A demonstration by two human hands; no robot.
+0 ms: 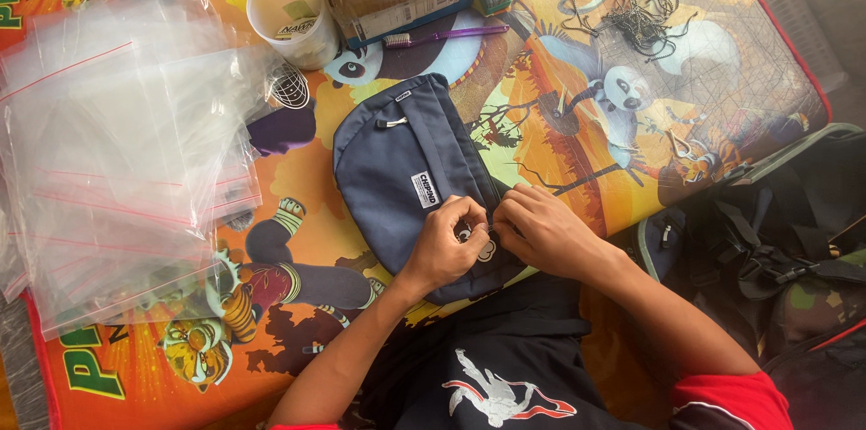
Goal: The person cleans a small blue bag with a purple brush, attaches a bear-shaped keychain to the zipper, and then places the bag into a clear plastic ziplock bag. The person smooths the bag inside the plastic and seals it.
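Looking down from my head, I'm pinching a small pale tag (484, 248) with both hands, left hand (448, 245) and right hand (541, 230) clenched on it, at the near end of the blue pouch (406, 182) lying mid-mat, toward the near edge of the cartoon mat (577, 51). The tag could slip, I judge, since my fingertips are crowding it. Clear zip bags (117, 150) are lying along the left edge.

Bright, even daylight across cartoon-print mat (577, 24); colours saturated. Glare on clear zip bags (117, 150) at left washes detail. Soft shadows under hands. Blown-out highlight at top right corner. Wide-angle bending at edges; right side dim, dark camouflage bag (794, 249) underexposed. Centre sharp.
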